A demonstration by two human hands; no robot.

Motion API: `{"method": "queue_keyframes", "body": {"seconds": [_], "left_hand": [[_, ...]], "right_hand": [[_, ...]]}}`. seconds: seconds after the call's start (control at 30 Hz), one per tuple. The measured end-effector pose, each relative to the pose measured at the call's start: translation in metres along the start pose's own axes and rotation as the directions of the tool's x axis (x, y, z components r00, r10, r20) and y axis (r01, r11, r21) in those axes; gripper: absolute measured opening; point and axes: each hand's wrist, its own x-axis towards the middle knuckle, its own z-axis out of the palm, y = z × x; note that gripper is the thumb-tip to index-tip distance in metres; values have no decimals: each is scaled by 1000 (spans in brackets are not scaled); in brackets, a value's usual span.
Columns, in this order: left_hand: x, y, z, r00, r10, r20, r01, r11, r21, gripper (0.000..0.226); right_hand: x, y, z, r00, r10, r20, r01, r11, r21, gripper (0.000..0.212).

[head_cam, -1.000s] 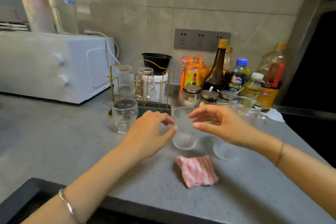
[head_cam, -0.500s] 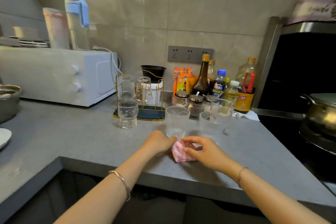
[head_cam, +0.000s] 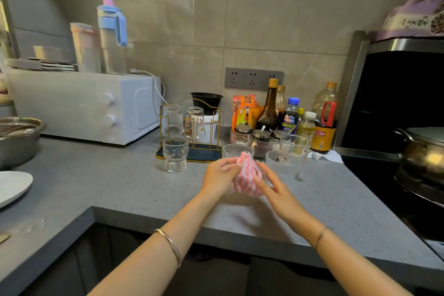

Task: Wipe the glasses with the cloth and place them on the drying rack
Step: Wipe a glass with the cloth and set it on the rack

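Hands: we see the left hand (head_cam: pixel 219 175) gripping and the right hand (head_cam: pixel 276 190) pinching the cloth (head_cam: pixel 247 175), raised above the counter (head_cam: pixel 120 187).
Cloth: bunched, striped pink and white.
Beyond: a ribbed glass (head_cam: pixel 237 150) stands upright just behind; upturned glasses sit on the gold drying rack (head_cam: pixel 204 154).
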Motion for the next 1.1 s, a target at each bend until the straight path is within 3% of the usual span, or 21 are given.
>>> {"method": "queue_keyframes", "body": {"seconds": [0.2,0.33,0.4,0.47,0.53,0.6,0.67,0.9,1.0,1.1], "left_hand": [[-8,20,3,983,-170,66,181,952,-248,17],[-5,25,2,973,-133,191,181,948,-261,24],[-1,27,0,958,-120,260,190,945,-266,32],[7,23,-1,976,-55,212,96,978,-187,32],[19,11,-6,993,118,23,-117,993,-13,20],[31,-9,-12,963,242,-115,-227,966,126,21],[41,-27,-16,976,171,-136,-143,971,193,50],[76,-54,1,997,48,66,-66,951,302,99],[85,-57,4,998,41,41,-52,944,326,97],[88,-59,1,997,57,42,-67,952,298,89]], "right_hand": [[3,-19,17,998,32,55,-41,985,167,48],[16,-16,17,993,60,105,-82,972,221,60],[21,-11,16,990,97,107,-129,925,356,57],[26,-3,13,983,147,110,-183,841,510,53],[29,8,10,980,168,110,-200,792,577,58],[33,18,6,979,181,96,-203,788,582,60],[33,25,2,980,189,70,-194,793,577,58],[44,32,-1,993,116,34,-119,884,452,49],[46,31,-5,997,82,8,-78,903,422,34],[47,28,-11,999,41,-6,-35,913,407,38]]}}
